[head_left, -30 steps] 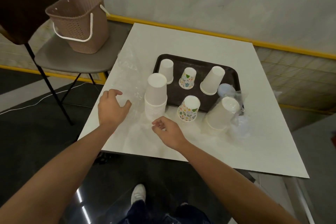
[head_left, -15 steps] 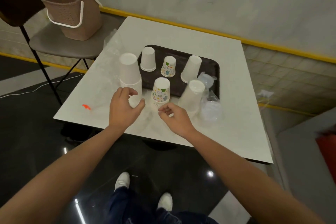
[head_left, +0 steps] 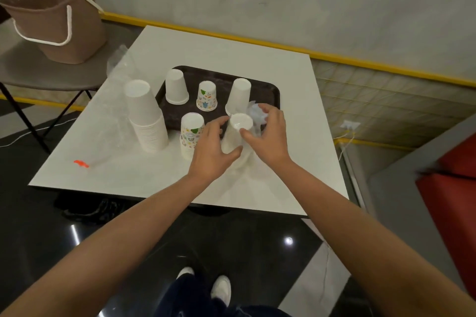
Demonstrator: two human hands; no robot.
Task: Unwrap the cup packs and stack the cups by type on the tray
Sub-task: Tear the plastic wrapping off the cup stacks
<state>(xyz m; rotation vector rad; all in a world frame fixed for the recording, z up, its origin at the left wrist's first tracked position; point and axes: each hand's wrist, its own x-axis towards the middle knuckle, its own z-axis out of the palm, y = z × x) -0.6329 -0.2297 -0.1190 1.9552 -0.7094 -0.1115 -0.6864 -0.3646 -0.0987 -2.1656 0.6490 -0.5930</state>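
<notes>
- My left hand point(head_left: 211, 153) is gripping the side of the pack point(head_left: 233, 136), thumb and fingers curling round it.
- My right hand point(head_left: 271, 136) is grasping the same pack near its top, thumb pressing the wrapped cups and fingers curling over the clear plastic bunched behind.
- The pack, white cups upside down in clear wrap, is standing on the table point(head_left: 296, 100) just in front of the tray point(head_left: 265, 90), by its near right corner.
- A printed stack point(head_left: 190, 134) is sitting just left of my left hand, at the tray's near edge.
- An orange scrap point(head_left: 81, 163) is lying near the table's left front corner.
- A tall white stack point(head_left: 146, 116) is standing on the table left of the tray, with loose wrap point(head_left: 113, 110) beside it.
- On the tray, a short white stack point(head_left: 176, 87), a printed cup point(head_left: 206, 96) and a white cup point(head_left: 239, 94) are standing upside down in a row.
- A basket point(head_left: 54, 20) is sitting on a chair point(head_left: 31, 77) at far left.
</notes>
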